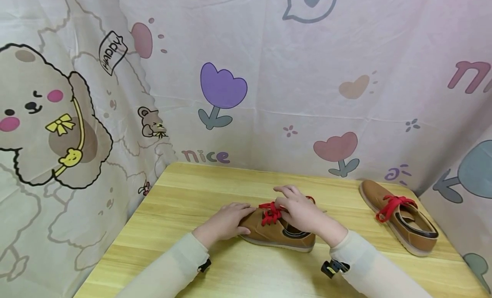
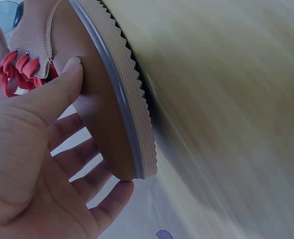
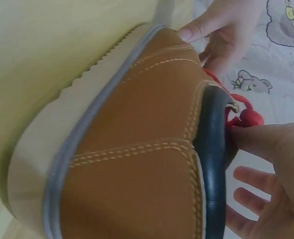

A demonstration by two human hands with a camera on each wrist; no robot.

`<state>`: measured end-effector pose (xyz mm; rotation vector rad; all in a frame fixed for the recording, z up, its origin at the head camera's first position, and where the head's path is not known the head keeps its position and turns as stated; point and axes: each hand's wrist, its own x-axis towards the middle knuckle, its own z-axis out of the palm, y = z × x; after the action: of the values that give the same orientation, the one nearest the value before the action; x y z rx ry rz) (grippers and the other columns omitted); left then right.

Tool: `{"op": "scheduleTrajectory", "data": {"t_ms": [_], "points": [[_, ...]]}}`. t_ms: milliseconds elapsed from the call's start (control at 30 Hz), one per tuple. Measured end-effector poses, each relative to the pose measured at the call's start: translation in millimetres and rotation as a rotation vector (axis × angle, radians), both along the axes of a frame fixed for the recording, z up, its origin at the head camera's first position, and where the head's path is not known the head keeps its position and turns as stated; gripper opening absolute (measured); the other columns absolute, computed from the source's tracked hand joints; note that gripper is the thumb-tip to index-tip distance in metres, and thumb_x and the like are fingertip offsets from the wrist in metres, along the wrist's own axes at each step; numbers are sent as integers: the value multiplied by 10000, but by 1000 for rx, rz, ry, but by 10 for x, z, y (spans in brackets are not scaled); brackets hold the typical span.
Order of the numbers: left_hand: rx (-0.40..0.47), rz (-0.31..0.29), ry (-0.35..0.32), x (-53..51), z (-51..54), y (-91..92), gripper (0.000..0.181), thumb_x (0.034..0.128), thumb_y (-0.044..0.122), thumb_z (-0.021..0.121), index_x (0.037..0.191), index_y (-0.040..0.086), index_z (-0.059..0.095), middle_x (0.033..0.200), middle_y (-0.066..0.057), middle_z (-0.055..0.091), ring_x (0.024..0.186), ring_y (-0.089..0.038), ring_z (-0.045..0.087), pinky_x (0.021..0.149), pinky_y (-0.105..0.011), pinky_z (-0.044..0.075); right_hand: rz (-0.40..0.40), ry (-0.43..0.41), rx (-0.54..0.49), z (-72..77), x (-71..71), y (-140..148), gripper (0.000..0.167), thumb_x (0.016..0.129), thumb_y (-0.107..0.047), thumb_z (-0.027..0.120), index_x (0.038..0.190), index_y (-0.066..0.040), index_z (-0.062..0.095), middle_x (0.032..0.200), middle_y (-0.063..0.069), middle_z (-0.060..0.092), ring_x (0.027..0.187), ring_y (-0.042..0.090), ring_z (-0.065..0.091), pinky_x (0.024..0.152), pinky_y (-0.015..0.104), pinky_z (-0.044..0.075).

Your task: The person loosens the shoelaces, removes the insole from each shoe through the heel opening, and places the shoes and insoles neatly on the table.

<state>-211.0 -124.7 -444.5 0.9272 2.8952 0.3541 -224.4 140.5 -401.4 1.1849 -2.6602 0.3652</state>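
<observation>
A brown leather shoe [image 1: 265, 237] rests sole-down on the table, its toe pointing left. Across its front run red shoelaces [image 1: 270, 217]. My left hand [image 1: 226, 221] holds the toe; in the left wrist view the thumb presses one side of the shoe [image 2: 99, 99] and the fingers wrap round the other. Over the shoe's opening, my right hand [image 1: 301, 210] pinches at the red lace [image 3: 251, 118], with the thumb beside the dark collar [image 3: 211, 149]. The index fingertip is hidden in the right wrist view.
A second brown shoe [image 1: 413, 227] with a tied red bow [image 1: 393, 204] stands at the table's right side. The wooden table [image 1: 184, 191] meets a patterned cloth [image 1: 269, 131] behind, and cloth hangs at both sides too.
</observation>
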Motion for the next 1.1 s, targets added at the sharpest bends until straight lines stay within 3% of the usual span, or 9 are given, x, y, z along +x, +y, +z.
{"op": "scheduleTrajectory", "data": {"t_ms": [200,367,600,733,833,1100], "points": [[4,3,0,5,-5,3,664,916,424,709,1489,163,498,1493,-96,497,1370,-322,453,1090,-545,381,-8,-55,-64,37,-43,4,159,895,-59,748,888,-192,660,1405,167,535,1286,371,458,941,480,523],[-7,-3,14,8,-10,9,665,914,421,712,1487,156,501,1491,-89,501,1367,-318,457,1087,-540,387,-57,-195,-135,46,-100,49,128,964,-82,664,917,-179,596,1407,184,529,1304,396,435,1031,561,422],[-14,-2,14,16,-1,18,666,913,425,709,1485,153,505,1494,-92,499,1367,-321,457,1088,-539,386,-61,-463,-288,46,-150,97,152,1046,-107,493,907,-163,520,1447,188,490,1322,391,389,962,514,427],[-18,-3,15,12,-1,18,668,914,431,704,1488,157,501,1498,-93,494,1368,-319,456,1088,-536,388,-69,-554,-364,115,-172,116,142,1071,-133,429,945,-125,494,1477,222,458,1358,446,384,1012,592,378],[-20,-2,16,9,2,17,672,914,435,701,1491,159,497,1503,-91,489,1372,-318,452,1093,-533,383,-83,-568,-424,202,-194,137,123,1078,-138,410,978,-102,472,1495,231,438,1390,472,365,1062,647,338],[-24,0,17,13,10,13,677,912,433,704,1494,158,493,1508,-88,484,1376,-321,447,1099,-536,376,-82,-513,-617,407,-273,200,141,1077,-84,369,983,-26,456,1438,299,451,1348,491,402,1080,638,331]]}}
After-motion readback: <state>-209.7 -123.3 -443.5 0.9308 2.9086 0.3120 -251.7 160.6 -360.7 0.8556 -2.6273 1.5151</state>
